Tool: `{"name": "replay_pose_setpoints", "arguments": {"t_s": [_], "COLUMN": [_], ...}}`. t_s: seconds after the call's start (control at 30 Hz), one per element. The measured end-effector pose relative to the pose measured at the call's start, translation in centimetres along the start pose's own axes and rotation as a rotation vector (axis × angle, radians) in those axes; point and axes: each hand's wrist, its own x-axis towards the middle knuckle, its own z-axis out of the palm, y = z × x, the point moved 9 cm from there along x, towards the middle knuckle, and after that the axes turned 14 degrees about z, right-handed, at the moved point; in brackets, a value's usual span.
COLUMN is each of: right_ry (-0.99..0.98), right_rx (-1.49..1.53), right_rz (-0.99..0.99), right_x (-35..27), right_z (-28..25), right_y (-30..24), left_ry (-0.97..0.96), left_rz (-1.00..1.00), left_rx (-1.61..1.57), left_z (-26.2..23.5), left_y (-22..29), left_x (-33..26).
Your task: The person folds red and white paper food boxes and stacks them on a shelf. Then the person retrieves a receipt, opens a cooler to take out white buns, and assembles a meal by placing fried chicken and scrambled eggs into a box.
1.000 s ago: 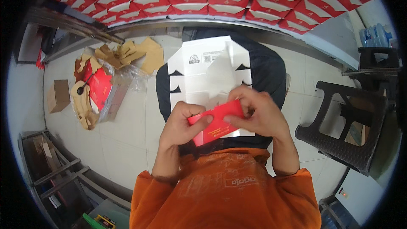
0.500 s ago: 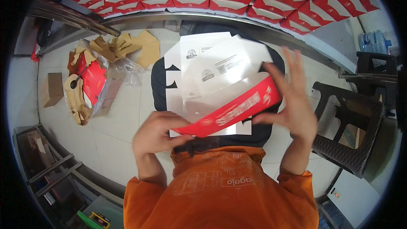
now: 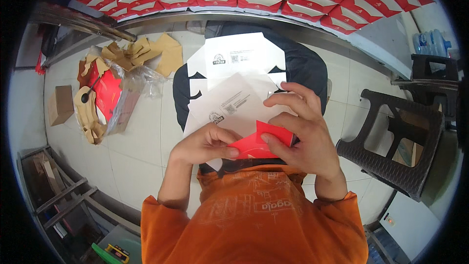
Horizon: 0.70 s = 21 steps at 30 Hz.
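On my lap lies a flat white box blank (image 3: 242, 54) with cut corners, curved notches and dark print. Over it, turned at an angle, is a second red-and-white box blank (image 3: 207, 102), its white face up and its near edge red. My left hand (image 3: 207, 144) pinches the left end of the red edge (image 3: 249, 147) between thumb and fingers. My right hand (image 3: 305, 132) grips the right end, its thumb pressing a folded red flap (image 3: 273, 129) and its index finger raised and bent. Part of the lower blank is hidden by the upper one.
Rows of folded red-and-white boxes (image 3: 215, 2) are stacked ahead on a metal-edged surface. At left, an opened brown-paper parcel (image 3: 107, 95) holds red sheets, beside a small brown carton (image 3: 61, 105). A dark woven-pattern stool (image 3: 395, 171) stands at right, near large water bottles (image 3: 430, 44).
The upper blank has turned and come nearer to me. My right hand has moved down and inward, from spread fingers to gripping the red edge, where a flap is now folded over.
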Motion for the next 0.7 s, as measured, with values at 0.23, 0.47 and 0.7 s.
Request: {"name": "replay_pose_setpoints", "arguments": {"t_s": [0.23, 0.47, 0.7], "right_ry": [-0.484, 0.295, 0.255], "right_rx": [-0.132, -0.082, -0.059], "right_rz": [0.117, -0.359, -0.145], "right_x": [-0.6, -0.9, 0.3], "right_z": [3.2, -3.3, -3.4], "right_y": [-0.7, -2.0, -0.2], "left_ry": [-0.238, 0.448, 0.758], "left_rz": [0.145, 0.307, 0.450], "left_rx": [0.397, 0.101, -0.336], "left_z": [2.1, -0.2, -1.3], "left_y": [2.5, 6.4, 6.0], "left_x": [0.5, 0.0, 0.4]}}
